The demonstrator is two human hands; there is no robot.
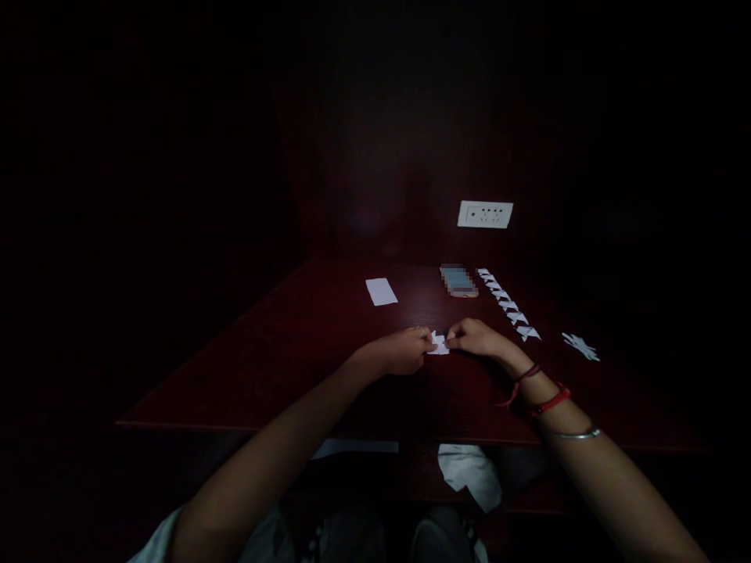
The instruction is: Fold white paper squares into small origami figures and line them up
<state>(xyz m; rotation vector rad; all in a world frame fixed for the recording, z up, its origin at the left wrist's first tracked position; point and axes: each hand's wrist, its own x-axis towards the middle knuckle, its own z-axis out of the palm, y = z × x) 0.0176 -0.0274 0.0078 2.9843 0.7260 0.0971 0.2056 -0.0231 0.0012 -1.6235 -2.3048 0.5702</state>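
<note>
A small white folded paper piece [439, 344] lies on the dark red table [305, 352], pinched from both sides. My left hand [404, 350] grips its left edge with closed fingers. My right hand [476, 338] grips its right edge the same way. The right wrist wears red threads and a metal bangle. A row of several finished white folded pieces [508, 305] runs diagonally just right of my right hand. Another white folded piece [580, 346] lies alone further right.
A white paper slip [381, 291] and a phone [458, 281] lie at the far side of the table. A white socket plate [485, 214] sits on the dark wall behind. White paper scraps [469, 473] show below the table's near edge. The surroundings are very dark.
</note>
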